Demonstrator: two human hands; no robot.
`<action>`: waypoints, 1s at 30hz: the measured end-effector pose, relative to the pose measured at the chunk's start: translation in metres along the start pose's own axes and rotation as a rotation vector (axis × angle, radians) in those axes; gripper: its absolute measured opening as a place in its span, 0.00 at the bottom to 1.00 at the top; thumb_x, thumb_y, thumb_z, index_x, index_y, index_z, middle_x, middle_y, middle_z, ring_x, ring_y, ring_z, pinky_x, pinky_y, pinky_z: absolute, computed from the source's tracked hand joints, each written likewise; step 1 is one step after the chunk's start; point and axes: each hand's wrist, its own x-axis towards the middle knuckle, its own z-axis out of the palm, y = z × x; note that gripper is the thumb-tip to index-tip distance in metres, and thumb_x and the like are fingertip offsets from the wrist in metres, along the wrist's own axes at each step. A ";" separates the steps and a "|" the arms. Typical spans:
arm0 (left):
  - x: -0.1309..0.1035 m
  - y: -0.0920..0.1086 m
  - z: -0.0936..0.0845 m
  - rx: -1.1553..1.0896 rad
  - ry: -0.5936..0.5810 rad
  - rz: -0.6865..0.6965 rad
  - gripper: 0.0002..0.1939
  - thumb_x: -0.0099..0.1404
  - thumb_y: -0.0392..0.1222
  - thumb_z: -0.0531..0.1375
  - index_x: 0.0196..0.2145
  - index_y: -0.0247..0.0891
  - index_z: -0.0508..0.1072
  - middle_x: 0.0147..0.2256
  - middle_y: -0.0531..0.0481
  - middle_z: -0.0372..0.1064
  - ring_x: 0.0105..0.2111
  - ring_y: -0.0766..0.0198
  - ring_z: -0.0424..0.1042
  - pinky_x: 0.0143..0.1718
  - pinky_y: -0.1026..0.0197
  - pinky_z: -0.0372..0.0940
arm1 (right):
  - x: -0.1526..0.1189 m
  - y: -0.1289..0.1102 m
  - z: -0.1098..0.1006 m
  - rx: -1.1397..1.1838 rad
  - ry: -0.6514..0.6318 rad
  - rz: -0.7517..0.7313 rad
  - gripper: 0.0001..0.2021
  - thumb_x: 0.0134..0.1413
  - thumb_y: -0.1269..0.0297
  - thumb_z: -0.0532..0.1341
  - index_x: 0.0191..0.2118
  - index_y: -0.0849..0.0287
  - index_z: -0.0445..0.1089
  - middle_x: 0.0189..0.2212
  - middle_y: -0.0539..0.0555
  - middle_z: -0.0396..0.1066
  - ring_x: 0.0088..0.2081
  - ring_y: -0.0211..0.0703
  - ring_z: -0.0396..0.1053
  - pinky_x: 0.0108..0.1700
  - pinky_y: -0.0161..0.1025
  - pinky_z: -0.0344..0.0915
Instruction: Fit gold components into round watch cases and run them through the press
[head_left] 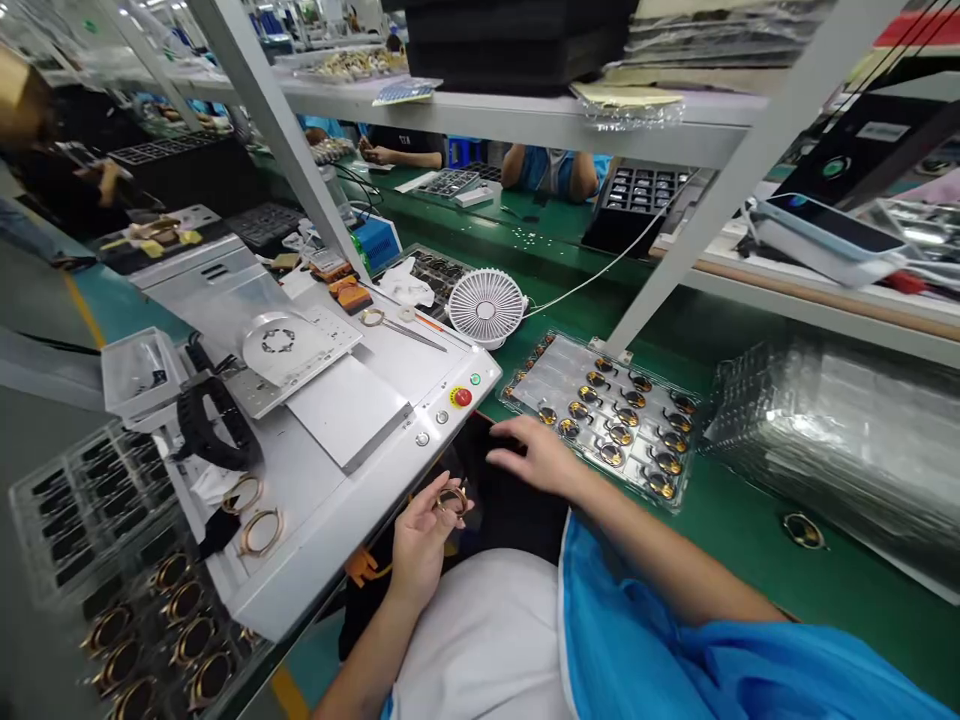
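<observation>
My left hand [420,535] is in front of my body, just off the front edge of the white machine. Its thumb and fingers are closed around a round gold-rimmed watch case [452,500]. At the edge of the green bench lies my right hand [536,455], its fingers apart and nothing visible in it. Just beyond it is a clear plastic tray [555,365] with several round black-and-gold watch parts [620,433] in its pockets. Two gold rings [262,532] rest on the machine's left front corner.
The white machine [390,380] carries a red stop button [462,397], tweezers [416,335] and a round fixture [277,345]. Behind it stands a white fan [487,307]. Stacked clear trays [832,420] fill the right side. A slanted shelf post [697,200] rises from the bench. Co-workers sit opposite.
</observation>
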 end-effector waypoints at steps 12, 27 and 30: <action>-0.009 0.004 0.000 0.048 0.056 0.047 0.24 0.53 0.49 0.77 0.45 0.38 0.81 0.43 0.41 0.81 0.47 0.51 0.80 0.54 0.52 0.72 | 0.036 0.084 -0.043 -0.293 0.044 0.522 0.15 0.46 0.71 0.73 0.43 0.61 0.77 0.38 0.58 0.80 0.40 0.50 0.76 0.39 0.38 0.66; -0.016 0.059 0.003 -0.167 -0.396 -0.258 0.45 0.41 0.56 0.81 0.55 0.35 0.78 0.41 0.38 0.81 0.39 0.55 0.80 0.41 0.61 0.70 | 0.010 -0.060 -0.025 0.332 -0.036 -0.724 0.13 0.58 0.79 0.59 0.37 0.54 0.77 0.39 0.54 0.73 0.37 0.40 0.74 0.36 0.35 0.71; -0.020 0.067 0.000 -0.152 -0.334 -0.194 0.47 0.41 0.54 0.81 0.57 0.35 0.77 0.37 0.39 0.81 0.38 0.57 0.80 0.42 0.62 0.69 | 0.019 -0.067 -0.021 0.365 -0.014 -0.716 0.13 0.59 0.78 0.59 0.39 0.54 0.78 0.40 0.56 0.74 0.38 0.41 0.75 0.37 0.37 0.72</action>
